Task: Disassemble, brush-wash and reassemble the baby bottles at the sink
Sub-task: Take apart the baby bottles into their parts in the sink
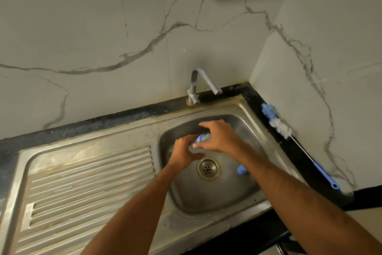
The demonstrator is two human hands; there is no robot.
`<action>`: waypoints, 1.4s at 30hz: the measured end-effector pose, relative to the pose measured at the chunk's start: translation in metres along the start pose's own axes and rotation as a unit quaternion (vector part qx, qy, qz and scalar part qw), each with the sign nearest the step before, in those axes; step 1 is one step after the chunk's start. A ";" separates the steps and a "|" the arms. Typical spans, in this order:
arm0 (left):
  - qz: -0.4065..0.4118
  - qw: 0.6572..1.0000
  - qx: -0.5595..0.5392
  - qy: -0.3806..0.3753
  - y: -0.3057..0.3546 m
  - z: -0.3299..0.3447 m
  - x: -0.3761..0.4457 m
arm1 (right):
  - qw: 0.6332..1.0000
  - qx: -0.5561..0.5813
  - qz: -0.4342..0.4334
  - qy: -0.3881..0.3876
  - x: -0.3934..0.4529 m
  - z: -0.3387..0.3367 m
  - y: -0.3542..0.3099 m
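Over the steel sink basin (206, 197) both hands meet on one baby bottle (201, 138), a clear body with a blue collar, mostly hidden by fingers. My left hand (184, 151) grips the bottle's lower body. My right hand (219, 137) curls over its top end at the blue collar and cap. A second blue bottle part (241, 169) lies in the basin to the right of the drain, partly behind my right forearm. The bottle brush (278, 123), with white and blue bristles and a long blue handle, lies on the black counter along the right wall.
The tap (203, 81) stands at the back of the sink, spout pointing right, no water running. The drain (208, 168) sits in the basin's middle. A ribbed steel drainboard (86, 182) stretches to the left. Marble walls close the back and right sides.
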State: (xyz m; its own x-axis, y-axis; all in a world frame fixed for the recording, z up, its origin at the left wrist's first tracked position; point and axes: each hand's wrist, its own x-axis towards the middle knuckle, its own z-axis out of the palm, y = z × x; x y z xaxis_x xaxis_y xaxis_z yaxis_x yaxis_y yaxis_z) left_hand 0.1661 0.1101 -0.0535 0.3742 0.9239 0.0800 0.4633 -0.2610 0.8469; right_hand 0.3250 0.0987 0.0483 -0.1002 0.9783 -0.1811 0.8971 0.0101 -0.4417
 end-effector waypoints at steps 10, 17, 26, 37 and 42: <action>-0.010 1.000 -0.013 0.018 -0.002 0.008 0.001 | 1.000 -0.025 -0.006 0.006 0.001 0.012 -0.003; -0.056 0.997 0.044 0.038 -0.006 0.016 0.001 | 0.998 -0.022 -0.023 0.056 0.002 0.014 0.001; -0.168 0.969 0.168 -0.073 -0.035 0.044 -0.012 | 0.995 0.039 -0.007 0.094 -0.009 0.015 0.037; -0.222 0.926 0.249 -0.175 -0.065 0.081 -0.026 | 0.994 0.059 0.056 0.070 -0.024 0.036 0.078; -0.247 0.907 0.264 -0.217 -0.072 0.082 -0.033 | 0.993 0.071 0.071 0.068 -0.025 0.040 0.086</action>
State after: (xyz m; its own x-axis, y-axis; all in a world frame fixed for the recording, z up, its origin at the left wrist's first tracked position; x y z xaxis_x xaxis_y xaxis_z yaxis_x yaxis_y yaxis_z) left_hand 0.1864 0.0752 -0.1602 0.2443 0.7968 -0.5527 0.9378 -0.0492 0.3435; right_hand 0.3876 0.0673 -0.0202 0.0896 0.9868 -0.1348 0.8272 -0.1491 -0.5418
